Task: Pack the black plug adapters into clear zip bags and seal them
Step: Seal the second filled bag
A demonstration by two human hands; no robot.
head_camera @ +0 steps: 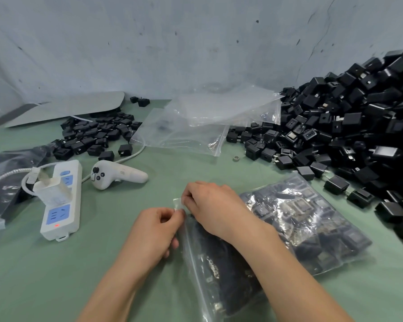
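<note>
One filled zip bag (pixel 219 275), corner pinched by left hand (pixel 156 228), right hand (pixel 212 205)

A single wide-angle view sits at the person's head and looks forward and down across the green worktop (pixel 102 275). Both forearms enter from the bottom edge. The left hand (pixel 154 231) and right hand (pixel 209 205) lie close below the lens, near the middle of the frame. The filled zip bag (pixel 221 275) beneath them runs off the bottom edge. Farther out, the view reaches the pale wall (pixel 172 43) filling the upper third. The heap of black adapters (pixel 358 124) is cut by the right edge, and straight lines bend toward the borders.
</note>
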